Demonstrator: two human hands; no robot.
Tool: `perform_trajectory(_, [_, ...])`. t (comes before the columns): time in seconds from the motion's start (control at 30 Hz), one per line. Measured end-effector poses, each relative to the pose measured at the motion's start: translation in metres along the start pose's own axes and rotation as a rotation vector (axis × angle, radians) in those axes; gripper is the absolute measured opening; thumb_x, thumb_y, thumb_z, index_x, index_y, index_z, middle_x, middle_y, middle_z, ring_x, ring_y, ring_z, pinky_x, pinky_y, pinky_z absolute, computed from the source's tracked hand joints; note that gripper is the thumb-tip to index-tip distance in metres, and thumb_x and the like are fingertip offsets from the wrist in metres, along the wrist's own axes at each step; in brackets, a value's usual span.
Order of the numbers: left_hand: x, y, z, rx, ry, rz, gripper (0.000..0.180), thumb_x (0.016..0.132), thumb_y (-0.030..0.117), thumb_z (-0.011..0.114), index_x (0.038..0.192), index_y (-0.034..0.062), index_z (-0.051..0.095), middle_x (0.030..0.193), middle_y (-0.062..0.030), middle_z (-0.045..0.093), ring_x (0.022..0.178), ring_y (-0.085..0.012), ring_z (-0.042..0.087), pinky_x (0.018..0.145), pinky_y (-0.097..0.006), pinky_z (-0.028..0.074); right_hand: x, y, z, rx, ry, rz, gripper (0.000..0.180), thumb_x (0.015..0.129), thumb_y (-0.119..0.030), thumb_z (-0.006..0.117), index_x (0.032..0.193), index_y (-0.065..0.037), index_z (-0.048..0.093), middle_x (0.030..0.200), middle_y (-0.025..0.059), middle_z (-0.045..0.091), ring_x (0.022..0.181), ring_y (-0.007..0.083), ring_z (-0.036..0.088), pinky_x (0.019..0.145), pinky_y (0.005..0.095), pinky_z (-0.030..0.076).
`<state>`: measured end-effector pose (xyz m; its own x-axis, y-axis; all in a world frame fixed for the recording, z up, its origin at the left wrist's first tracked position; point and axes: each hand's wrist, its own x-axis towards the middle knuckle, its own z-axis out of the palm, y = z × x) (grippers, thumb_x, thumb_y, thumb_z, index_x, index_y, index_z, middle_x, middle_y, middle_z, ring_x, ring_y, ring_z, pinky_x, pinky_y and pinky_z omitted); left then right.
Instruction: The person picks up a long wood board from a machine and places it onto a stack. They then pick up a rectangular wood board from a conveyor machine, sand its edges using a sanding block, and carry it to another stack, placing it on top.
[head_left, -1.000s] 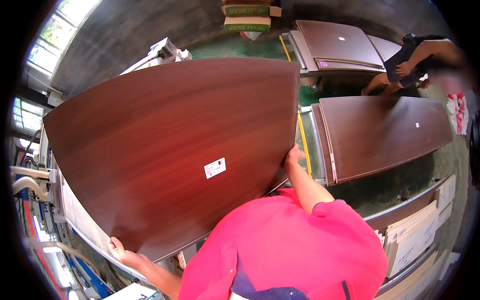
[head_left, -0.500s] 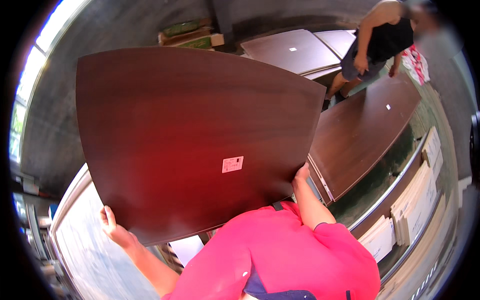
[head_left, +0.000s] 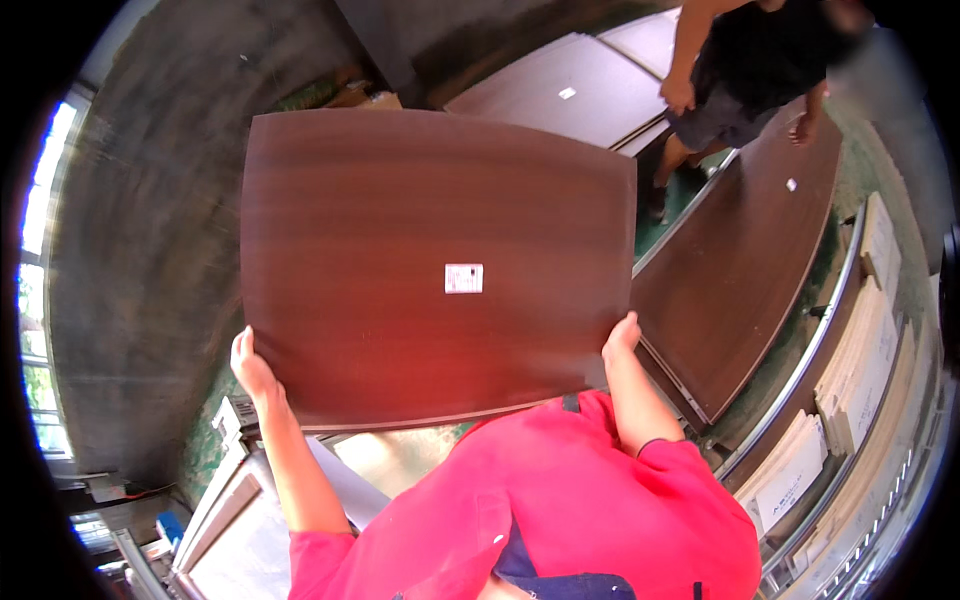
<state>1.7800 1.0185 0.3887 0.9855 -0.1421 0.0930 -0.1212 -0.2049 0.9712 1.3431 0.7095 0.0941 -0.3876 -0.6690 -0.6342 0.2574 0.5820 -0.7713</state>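
- Our left hand (head_left: pixel 250 368) is clamped on the lower left edge of the brown panel (head_left: pixel 430 260), fingers wrapped behind it, thumb side toward us.
- Our right hand (head_left: pixel 621 338) grips the lower right corner of the same panel, fingers curled over the edge.
- The panel is up in the air in front of our chest, its dark wood-grain face turned to us, with 1 small white label (head_left: pixel 463 278) near its middle.
- The panel lies above and between the 2 hands; its long axis runs left to right, so each hand holds 1 end of the bottom edge and neither is clearly nearer to the middle.
- To our right and below, another brown panel (head_left: pixel 745 260) lies flat on a long bench, well apart from the one we hold.
- Beyond it, 2 more boards (head_left: pixel 590 85) lie flat, and another person (head_left: pixel 745 75) in dark clothes stands beside them.
- At the lower right, pale boards (head_left: pixel 850 370) are stacked on edge.
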Motion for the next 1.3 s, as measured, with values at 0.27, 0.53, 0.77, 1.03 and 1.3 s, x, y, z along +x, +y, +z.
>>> perform_trajectory(0.27, [0.162, -0.024, 0.145, 0.287, -0.035, -0.292, 0.039, 0.088, 0.026, 0.05, 0.107, -0.0066, 0.062, 0.102, -0.013, 0.063, 0.092, -0.0203, 0.057, 0.087, -0.032, 0.042, 0.043, -0.037, 0.13, -0.279, 0.135, 0.139, 0.058, 0.089, -0.036, 0.039, 0.107, 0.016, 0.056, 0.114, 0.0285, 0.058, 0.109, 0.0363, 0.056, 0.09, 0.0392, 0.043])
perform_trajectory(0.53, [0.277, -0.119, 0.287, 0.48, -0.146, -0.483, 0.048, 0.085, 0.033, 0.048, 0.112, -0.005, 0.06, 0.11, -0.017, 0.061, 0.101, -0.0248, 0.057, 0.089, -0.034, 0.041, 0.085, -0.099, 0.243, -0.72, 0.312, 0.121, 0.061, 0.089, -0.043, 0.036, 0.107, 0.011, 0.059, 0.112, 0.0269, 0.059, 0.109, 0.0385, 0.055, 0.093, 0.0431, 0.04])
perform_trajectory(0.77, [0.341, -0.177, 0.42, 0.372, -0.243, -0.703, 0.048, 0.086, 0.03, 0.047, 0.107, -0.0107, 0.059, 0.104, -0.0177, 0.062, 0.094, -0.0249, 0.058, 0.085, -0.035, 0.043, 0.147, -0.172, 0.338, -0.942, 0.362, 0.015, 0.065, 0.087, -0.049, 0.033, 0.11, 0.005, 0.06, 0.115, 0.0249, 0.058, 0.111, 0.039, 0.054, 0.094, 0.0445, 0.039])
perform_trajectory(1.03, [0.314, -0.217, 0.521, 0.343, -0.113, -0.771, 0.049, 0.084, 0.032, 0.05, 0.107, -0.0113, 0.057, 0.107, -0.0174, 0.059, 0.097, -0.023, 0.056, 0.083, -0.036, 0.045, 0.263, -0.259, 0.431, -1.237, 0.366, -0.091, 0.068, 0.087, -0.053, 0.032, 0.111, 0.004, 0.061, 0.116, 0.0227, 0.059, 0.111, 0.0373, 0.055, 0.094, 0.0438, 0.04])
perform_trajectory(1.3, [0.244, -0.231, 0.598, 0.066, -0.034, -0.962, 0.045, 0.086, 0.032, 0.047, 0.108, -0.0066, 0.057, 0.107, -0.0146, 0.058, 0.095, -0.0248, 0.056, 0.083, -0.037, 0.045, 0.389, -0.298, 0.471, -1.294, 0.271, -0.117, 0.069, 0.086, -0.053, 0.031, 0.111, 0.003, 0.061, 0.117, 0.023, 0.058, 0.112, 0.0369, 0.054, 0.095, 0.0432, 0.039])
